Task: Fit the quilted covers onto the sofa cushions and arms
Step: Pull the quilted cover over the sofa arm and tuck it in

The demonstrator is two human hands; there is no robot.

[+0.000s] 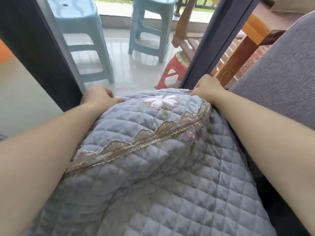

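Note:
A blue-grey quilted cover (pixel 153 176) with a beige lace trim (pixel 144 142) and an embroidered white flower (pixel 162 102) lies draped over a rounded sofa arm in front of me. My left hand (pixel 100 97) grips the cover's far left edge with curled fingers. At the far right corner, my right hand (pixel 207 89) pinches the lace-trimmed edge. The sofa arm itself is hidden under the cover. A bare grey sofa cushion (pixel 281 79) stands to the right.
A dark sliding-door frame (pixel 42 53) stands close on the left and another post (pixel 209 41) on the right. Beyond them are two pale blue plastic stools (pixel 80 31), a small red stool (pixel 172 70), a wooden chair (pixel 238 48) and glossy tiled floor (pixel 136 68).

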